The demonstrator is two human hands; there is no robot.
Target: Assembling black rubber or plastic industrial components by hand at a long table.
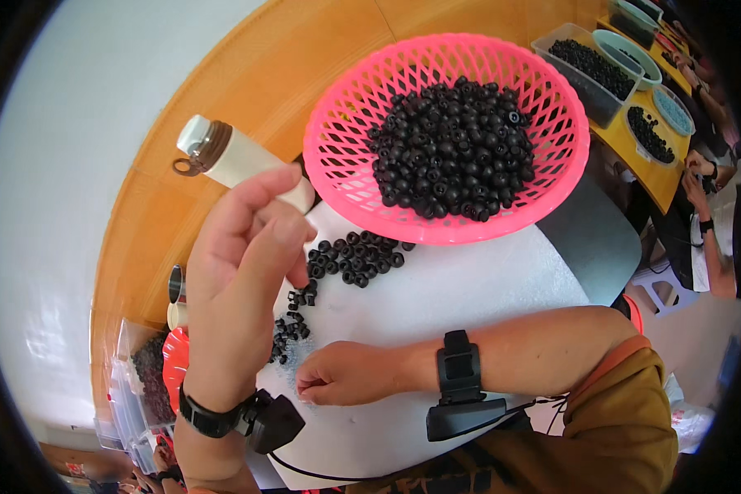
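Head view: black beads (pixel 457 156) lie heaped in the pink basket (pixel 453 235) at the far edge of the white surface (pixel 494 284). A much smaller group of loose beads (pixel 358 257) lies near that surface's far-left corner, just beside the basket, and a trail of small dark pieces (pixel 286 336) runs from it down the left edge, partly behind my forearm. I judge this part-way along: most of what I see is in the basket, while the loose beads lie outside any container. Which ones have been handled, I cannot tell.

My left grip (pixel 243 239) is raised above the left edge, fingers curled and thumb near them; I cannot tell whether a bead is pinched there. My right grip (pixel 346 375) is low over the surface towards its near-left corner, loosely closed, its palm hidden, so I cannot tell what it has.

Beyond the right edge, a yellow surface (pixel 664 188) carries a clear tub (pixel 594 104) full of dark pieces and a shallow dish of black ones (pixel 650 136). To the left, a clear box (pixel 126 416) also holds dark pieces.
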